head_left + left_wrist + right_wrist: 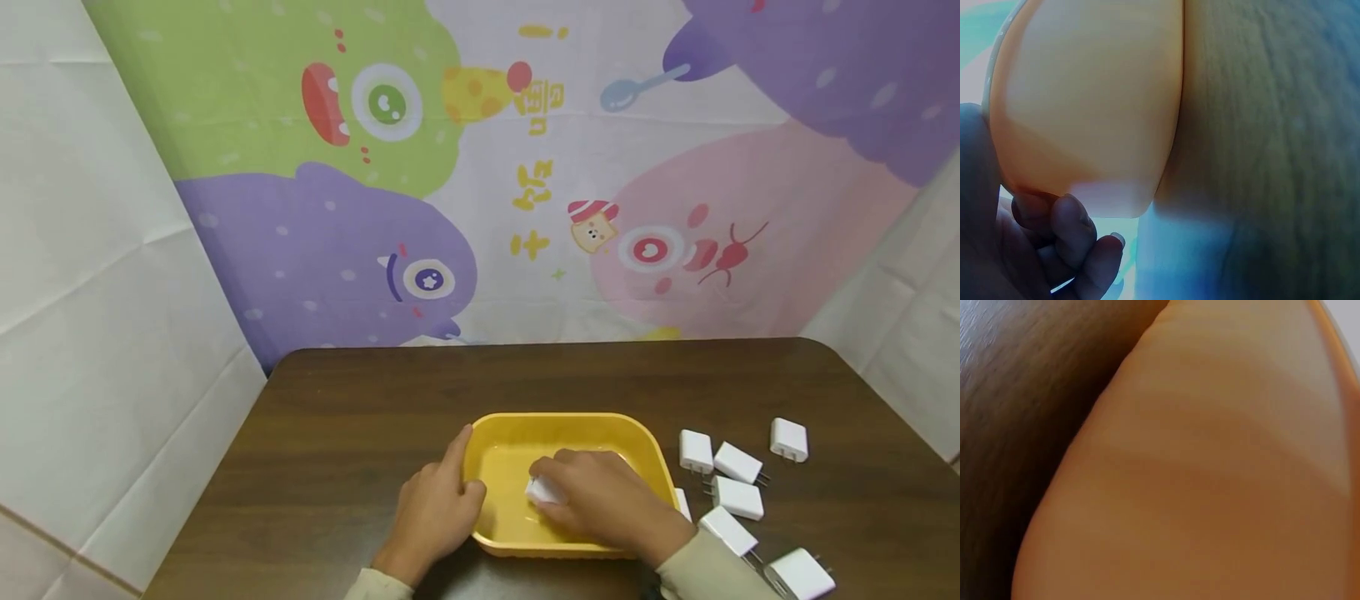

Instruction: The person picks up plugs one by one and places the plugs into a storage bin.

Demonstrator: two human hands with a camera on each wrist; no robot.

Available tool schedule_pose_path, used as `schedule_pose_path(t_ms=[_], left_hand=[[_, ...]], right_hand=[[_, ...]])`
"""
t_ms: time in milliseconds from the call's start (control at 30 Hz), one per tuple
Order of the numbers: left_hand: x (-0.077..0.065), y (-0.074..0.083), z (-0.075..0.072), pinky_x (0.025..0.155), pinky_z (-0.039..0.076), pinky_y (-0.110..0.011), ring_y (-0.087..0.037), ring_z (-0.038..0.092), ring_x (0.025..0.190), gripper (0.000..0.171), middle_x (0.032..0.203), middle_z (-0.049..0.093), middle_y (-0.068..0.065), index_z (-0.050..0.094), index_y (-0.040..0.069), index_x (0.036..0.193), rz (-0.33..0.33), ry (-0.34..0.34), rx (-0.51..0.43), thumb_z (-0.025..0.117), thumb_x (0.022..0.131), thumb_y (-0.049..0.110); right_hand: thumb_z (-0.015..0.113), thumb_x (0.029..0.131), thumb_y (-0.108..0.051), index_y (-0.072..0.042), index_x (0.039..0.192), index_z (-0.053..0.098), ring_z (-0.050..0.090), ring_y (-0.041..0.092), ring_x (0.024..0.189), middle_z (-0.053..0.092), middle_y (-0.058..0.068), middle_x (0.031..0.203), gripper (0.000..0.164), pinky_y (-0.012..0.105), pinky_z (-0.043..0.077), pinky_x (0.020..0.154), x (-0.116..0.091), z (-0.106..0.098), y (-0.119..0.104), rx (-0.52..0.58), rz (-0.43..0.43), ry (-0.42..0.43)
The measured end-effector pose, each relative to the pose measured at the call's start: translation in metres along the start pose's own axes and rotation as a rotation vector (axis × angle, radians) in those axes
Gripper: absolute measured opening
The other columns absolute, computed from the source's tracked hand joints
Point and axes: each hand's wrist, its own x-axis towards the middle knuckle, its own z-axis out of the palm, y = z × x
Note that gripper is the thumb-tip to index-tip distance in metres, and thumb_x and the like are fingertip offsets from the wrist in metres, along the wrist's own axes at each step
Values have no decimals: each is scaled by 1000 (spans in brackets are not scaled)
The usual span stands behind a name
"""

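Note:
A shallow yellow plastic tub (501, 467) sits near the front of the table. My left hand (433, 510) grips its left side, index finger along the rim and thumb at the inner edge; in the left wrist view, curled fingers (1074, 228) lie against the outer wall. Inside the tub, my right hand (611, 498) holds a white plug-in charger (545, 491) low over the floor, its fingers covering part of it. The right wrist view shows just the tub's outer wall (1197, 475) and the tabletop.
Several white chargers lie scattered right of the tub, among them one upright charger (696, 451), a far-right charger (789, 439) and a near charger (800, 575). Another charger (682, 503) peeks out beside the tub's right wall. A cartoon-printed cloth (525, 308) hangs behind the dark wooden table (360, 400).

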Motion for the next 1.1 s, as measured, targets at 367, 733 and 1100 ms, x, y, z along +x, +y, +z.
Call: schedule_pose_path(t_ms=[367,733,1100], left_hand=[[0,-2,1,60,46,-43,-19,57,62,66,81,70,-10,48,12,149,-3,-8,7,59,84,21],[2,0,2,61,47,-44,-21,59,64,67,84,71,-12,48,13,149,-13,-4,-9,59,84,20],[1,0,3,59,46,-43,-20,59,63,66,83,71,-12,48,12,149,-5,2,-10,60,84,20]], right_hand=[[70,90,-38,-21,106,71,46,3,61,57,-11,80,23,26,39,52,4,6,-1,15,-3,-18],[68,91,-37,-18,111,73,50,5,66,61,-9,88,28,29,42,56,-1,4,0,16,70,-29],[67,92,-33,-16,109,74,62,10,78,68,-6,95,25,35,52,70,-8,2,5,-9,82,75]])
